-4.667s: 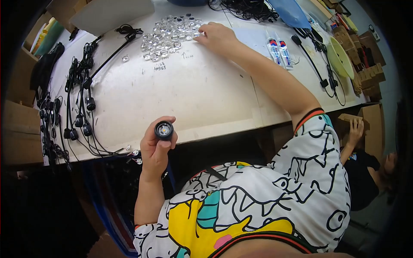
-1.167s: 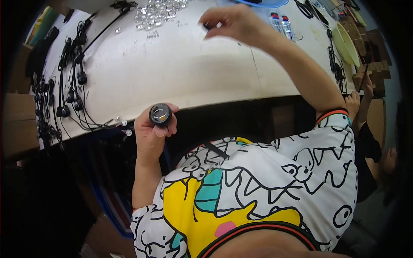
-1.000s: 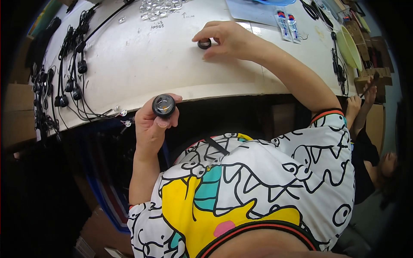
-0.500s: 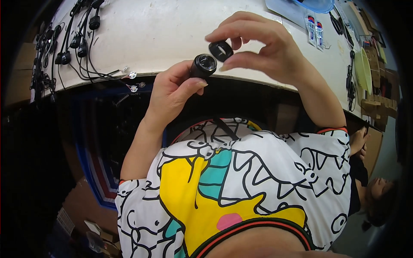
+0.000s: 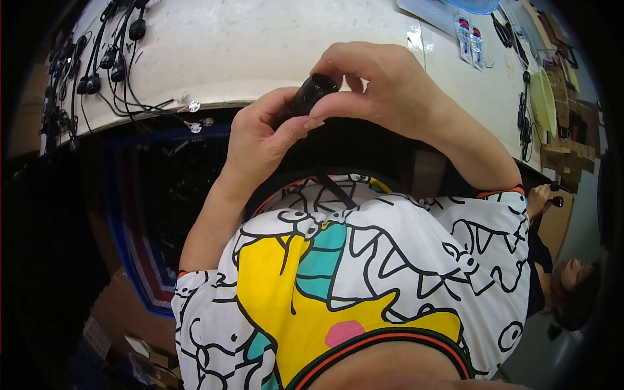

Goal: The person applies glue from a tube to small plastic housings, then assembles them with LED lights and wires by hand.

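Observation:
My left hand point(image 5: 260, 140) grips a small black cylindrical part point(image 5: 311, 94) from below, just in front of the white table's point(image 5: 260, 45) near edge. My right hand point(image 5: 383, 88) comes over the top of the same part, its fingertips pinching the part's upper end. Most of the part is hidden between the two hands. Both hands are held close over my patterned shirt.
A row of black corded parts point(image 5: 97, 65) lies along the table's left edge. Small clear pieces point(image 5: 193, 107) sit at the near edge. Packets, a blue tray and cables lie at the far right point(image 5: 494, 26). Another person point(image 5: 565, 286) sits to my lower right by cardboard boxes.
My right hand picked a small black ring off the table, carried it back and now presses it onto the black part in my left hand. The view has tilted down toward my lap.

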### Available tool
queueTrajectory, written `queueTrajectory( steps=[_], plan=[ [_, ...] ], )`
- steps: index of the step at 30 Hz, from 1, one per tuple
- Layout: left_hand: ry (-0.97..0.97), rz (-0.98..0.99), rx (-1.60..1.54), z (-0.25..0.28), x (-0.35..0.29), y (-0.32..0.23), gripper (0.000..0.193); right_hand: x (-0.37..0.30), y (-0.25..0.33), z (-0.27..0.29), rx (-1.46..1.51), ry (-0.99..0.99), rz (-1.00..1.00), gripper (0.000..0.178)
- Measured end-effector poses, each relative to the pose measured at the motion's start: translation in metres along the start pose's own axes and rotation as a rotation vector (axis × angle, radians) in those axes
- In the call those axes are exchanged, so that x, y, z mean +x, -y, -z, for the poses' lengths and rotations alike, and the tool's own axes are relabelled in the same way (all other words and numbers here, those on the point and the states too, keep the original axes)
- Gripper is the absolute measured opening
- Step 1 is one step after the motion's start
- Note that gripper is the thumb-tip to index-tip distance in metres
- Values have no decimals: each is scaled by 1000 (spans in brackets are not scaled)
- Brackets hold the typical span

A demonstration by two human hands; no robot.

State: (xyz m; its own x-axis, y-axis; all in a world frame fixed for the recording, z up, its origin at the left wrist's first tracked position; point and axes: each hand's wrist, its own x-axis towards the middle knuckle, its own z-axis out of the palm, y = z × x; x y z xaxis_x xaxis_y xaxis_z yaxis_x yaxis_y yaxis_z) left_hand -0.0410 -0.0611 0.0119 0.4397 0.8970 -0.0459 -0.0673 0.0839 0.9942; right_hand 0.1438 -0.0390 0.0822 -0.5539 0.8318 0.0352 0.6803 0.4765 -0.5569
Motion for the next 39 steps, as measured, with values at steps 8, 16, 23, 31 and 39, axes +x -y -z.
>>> queueTrajectory(
  steps=[8, 16, 23, 31, 39],
  plan=[
    [113, 96, -36, 7, 7, -6, 23, 0, -16, 8, 178, 64, 227, 36],
    [151, 82, -80, 6, 3, -3, 26, -6, -11, 5, 19, -86, 243, 29],
    [55, 20, 125, 0, 1, -6, 20, -4, 2, 10, -109, 80, 61, 35],
    [148, -9, 55, 6, 7, -8, 26, -1, -14, 6, 197, -42, 391, 28],
    [65, -2, 21, -3, 5, -5, 23, -9, -3, 2, 47, -141, 117, 34]
  ],
)
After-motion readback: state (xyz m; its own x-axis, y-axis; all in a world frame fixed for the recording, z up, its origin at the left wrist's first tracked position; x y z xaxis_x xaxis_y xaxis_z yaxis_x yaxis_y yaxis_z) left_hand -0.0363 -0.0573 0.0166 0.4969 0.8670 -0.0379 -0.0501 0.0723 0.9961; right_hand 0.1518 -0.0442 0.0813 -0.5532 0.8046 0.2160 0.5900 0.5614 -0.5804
